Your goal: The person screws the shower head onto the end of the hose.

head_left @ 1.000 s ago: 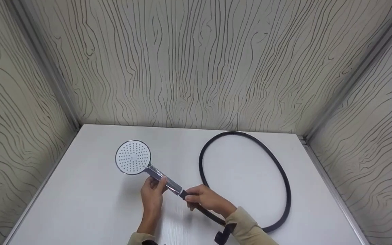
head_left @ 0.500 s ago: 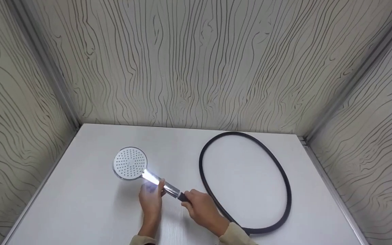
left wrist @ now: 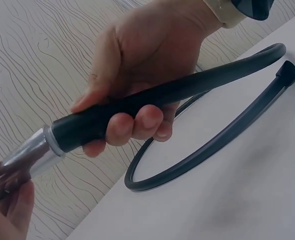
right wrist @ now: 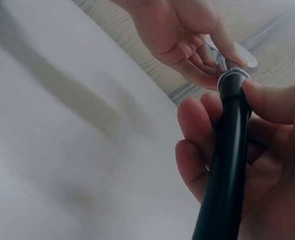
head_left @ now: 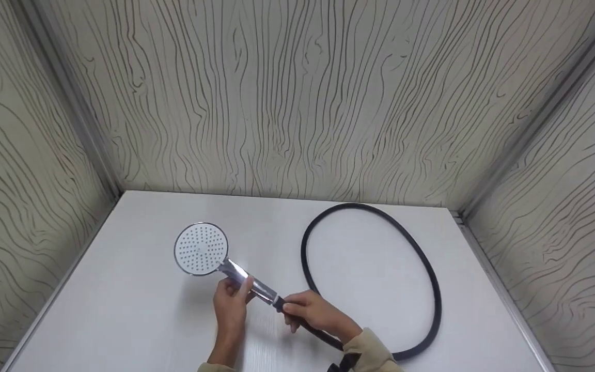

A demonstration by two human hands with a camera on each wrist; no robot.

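A shower head (head_left: 202,248) with a round white nozzle face and a chrome handle is held tilted above the table. My left hand (head_left: 231,305) grips the handle around its middle, thumb on top. At the handle's lower end sits the black connector of a shower hose (left wrist: 77,131), meeting the chrome rim. My right hand (head_left: 318,312) holds that connector, its fingers curled round it and the thumb along its side, as the right wrist view shows. Whether the threads are engaged cannot be seen.
The black hose runs from my right hand into a wide loop on the white table (head_left: 137,248). Its other end (left wrist: 287,73) lies on the table in the left wrist view. Walls with a wood-grain pattern (head_left: 277,103) enclose the back and both sides.
Half a second ago my right hand was turned further over the connector with its back up; now it has rolled back, thumb on the side. The shower head has shifted slightly.
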